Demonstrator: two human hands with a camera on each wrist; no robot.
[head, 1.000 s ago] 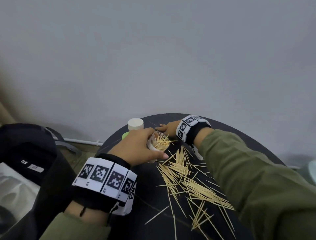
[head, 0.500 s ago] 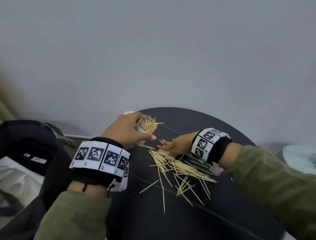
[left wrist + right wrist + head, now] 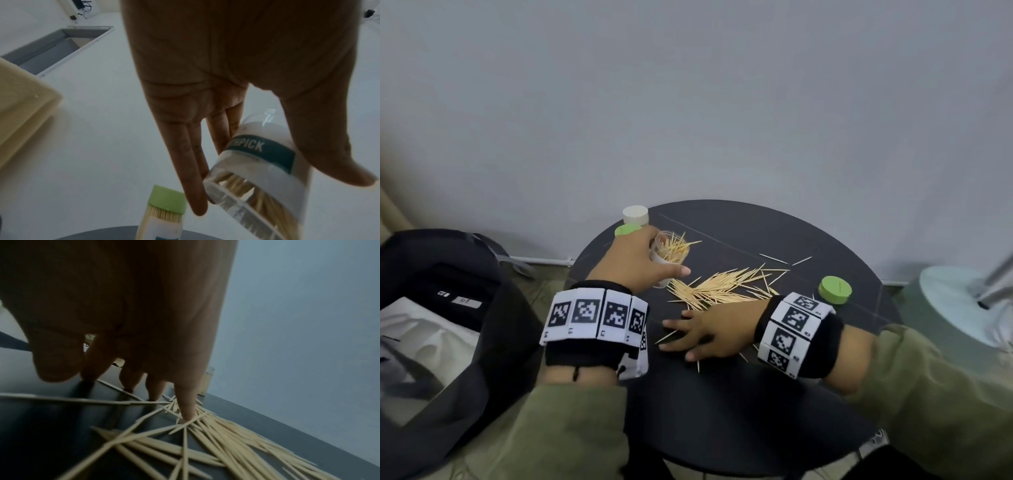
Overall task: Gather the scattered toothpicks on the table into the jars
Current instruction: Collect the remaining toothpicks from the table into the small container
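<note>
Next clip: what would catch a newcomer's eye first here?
The pale heap of toothpicks strewn across the middle of the round black table. Next, the left hand gripping an open jar bristling with toothpicks at the table's far left, while the right hand lies spread flat on the table at the heap's near edge. A green lid sits to the right.

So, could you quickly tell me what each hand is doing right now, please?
Left hand: grips the open toothpick jar.
Right hand: open, fingers spread on the scattered toothpicks.
</note>
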